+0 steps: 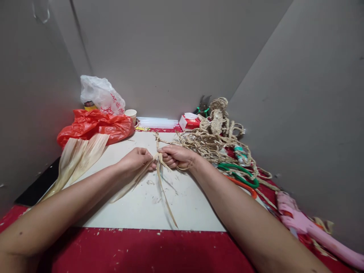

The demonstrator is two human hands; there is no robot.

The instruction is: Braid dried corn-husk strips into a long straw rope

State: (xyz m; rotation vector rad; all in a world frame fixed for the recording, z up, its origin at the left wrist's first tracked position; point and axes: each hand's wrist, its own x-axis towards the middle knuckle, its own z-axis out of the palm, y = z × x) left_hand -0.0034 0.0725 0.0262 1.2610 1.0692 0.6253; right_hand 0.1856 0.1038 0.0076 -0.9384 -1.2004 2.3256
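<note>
Where gripped: between both hands, low over the middle of the white board [148, 208].
Left hand [136, 159]: knuckles up, fingers curled in, thumb and fingertips pinching the husk strips [162, 182] from the left.
Right hand [178, 156]: fingers folded in, pinching the same bundle from the right; close to the left fingertips, contact between the two not discernible.
Strips, long axis: roughly along the line from the far wall to the wearer.
Longest strip: pointing from the pinch toward the near edge of the board, slanting slightly right, tip close to that edge.
Second strip: splayed toward the near left, passing under the left wrist, flat on the board.
Twisted cord [157, 138]: leading from the pinch toward the far wall, then bending right into the rope pile [210, 140].
Board surface: white, flecked with small flakes, laid on a red cloth [142, 250].
Left of board: broad pale husks [76, 159], wide ends toward the red bag [93, 125], narrow ends toward the near left.
Far side: white bag [101, 94] behind the red one, paper cup [131, 113] beside it, red-and-white box [189, 122] further right.
Right of board: green scissors [239, 172] beside the right forearm, pink glue gun [307, 227] at the near right.
</note>
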